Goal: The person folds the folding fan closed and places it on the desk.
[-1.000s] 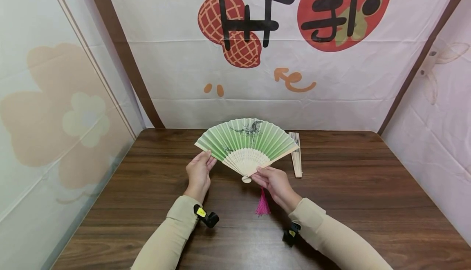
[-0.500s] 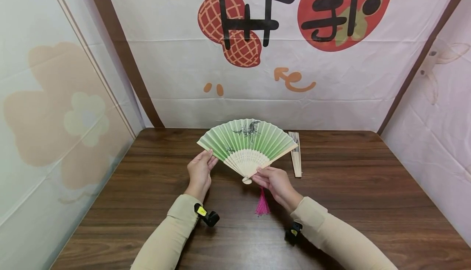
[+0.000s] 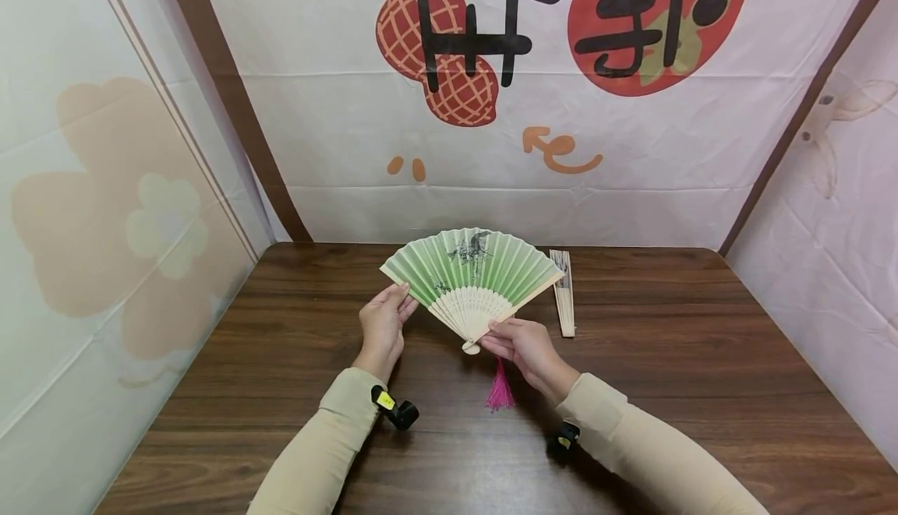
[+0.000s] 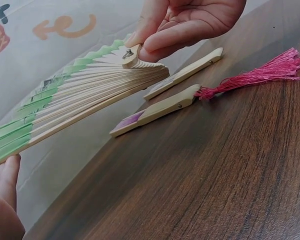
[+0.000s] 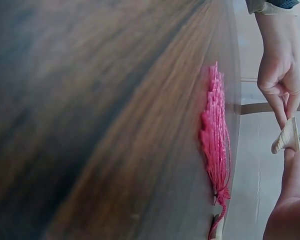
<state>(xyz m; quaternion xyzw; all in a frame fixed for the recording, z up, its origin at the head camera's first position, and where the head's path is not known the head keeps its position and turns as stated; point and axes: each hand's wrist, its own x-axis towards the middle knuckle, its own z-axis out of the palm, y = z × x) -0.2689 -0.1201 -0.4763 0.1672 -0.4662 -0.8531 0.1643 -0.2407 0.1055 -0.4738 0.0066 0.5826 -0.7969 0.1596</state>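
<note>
A green folding fan (image 3: pixel 477 258) with a dark printed picture and pale ribs is spread out above the table's far half. My left hand (image 3: pixel 382 324) pinches its left outer rib between thumb and fingers. Near the pivot, my right hand (image 3: pixel 522 347) grips the right outer rib. In the left wrist view, two folded fans lie on the table beyond the spread one. The nearer folded fan (image 4: pixel 155 110) shows a bit of purple and bears a pink tassel (image 4: pixel 260 75); the head view hides its body. The farther folded fan (image 3: pixel 564 301) lies at the right.
The brown wooden table (image 3: pixel 701 390) has a rounded far edge. A white printed cloth (image 3: pixel 337 125) hangs behind it, with more cloth at both sides. Black wrist cameras sit at both cuffs, one being the left wrist camera (image 3: pixel 400 412).
The green fan's spread has narrowed a little, its left end shifting right with my left hand. Both hands keep their hold, and the folded fans stay put.
</note>
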